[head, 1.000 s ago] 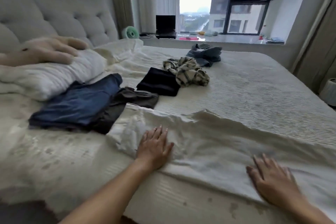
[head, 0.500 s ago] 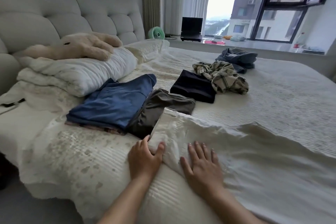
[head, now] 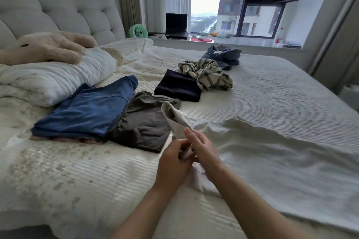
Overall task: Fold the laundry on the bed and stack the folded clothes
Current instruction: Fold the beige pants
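Left hand (head: 173, 163): fingers curled, pinching the near end of the white garment (head: 262, 141) from the left.
Right hand (head: 202, 148): pressed up against the left hand, fingers fairly straight along the raised cloth; thumb hidden, so whether it pinches I cannot tell.
White garment: one end lifted and bunched between the hands, a corner flopping up just beyond the fingertips; the rest lies rumpled on the bed (head: 272, 91), spreading right of the hands.
Grey garment (head: 143, 122): folded flat, just left of the raised corner, touching or nearly touching it.
Blue garment (head: 87, 108): folded, left of the grey one and overlapping its edge, sitting on top of something pinkish that only shows at the near rim.
Black garment (head: 179, 88): folded, beyond the grey one, apart from it.
Plaid shirt (head: 208, 75): crumpled heap, touching the far right corner of the black garment.
Denim heap (head: 223, 55): unfolded, right behind the plaid shirt.
Pillow (head: 58, 75): left of the blue garment, a plush toy (head: 48, 46) lying on it.
Windowsill: beyond the bed, carrying a green fan (head: 138, 31) and a laptop (head: 176, 25).
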